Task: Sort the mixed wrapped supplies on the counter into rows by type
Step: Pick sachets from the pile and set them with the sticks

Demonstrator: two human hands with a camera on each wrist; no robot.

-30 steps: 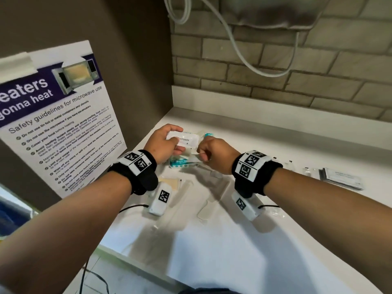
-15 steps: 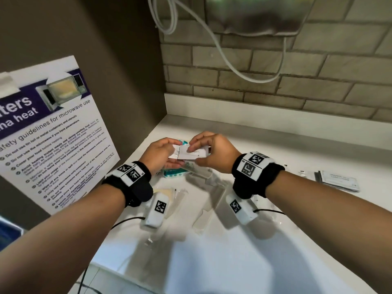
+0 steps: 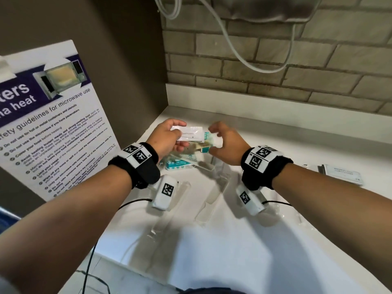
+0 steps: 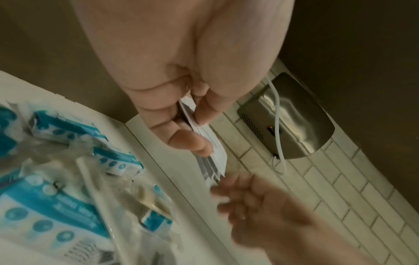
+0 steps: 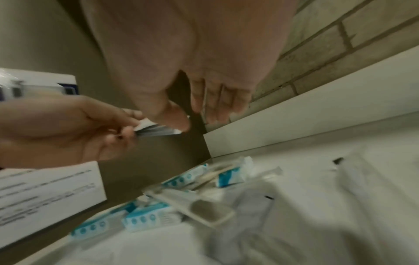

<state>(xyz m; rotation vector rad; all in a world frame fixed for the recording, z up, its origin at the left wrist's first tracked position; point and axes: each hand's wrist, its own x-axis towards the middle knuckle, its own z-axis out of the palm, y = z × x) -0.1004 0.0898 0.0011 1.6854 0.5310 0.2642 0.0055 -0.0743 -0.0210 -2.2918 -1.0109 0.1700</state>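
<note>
Nearest on the white worktop (image 3: 244,247) lie clear-wrapped combs (image 3: 209,200), their wrapping bare of legible print. Beyond them sits a heap of teal-and-white packets (image 3: 180,164) whose lettering is too blurred to read. Above that heap the left hand (image 3: 167,137) pinches a fanned stack of flat white sachets (image 3: 192,134) between thumb and fingers; the top one bears faint grey print, not legible. The right hand (image 3: 226,143), fingers loosely curled, holds nothing just beside the stack's edge. Leaning at the left, a poster (image 3: 53,124) reads "Safety guidelines for microwave use". At the far right lie white leaflets (image 3: 343,175), cut off by the forearm.
</note>
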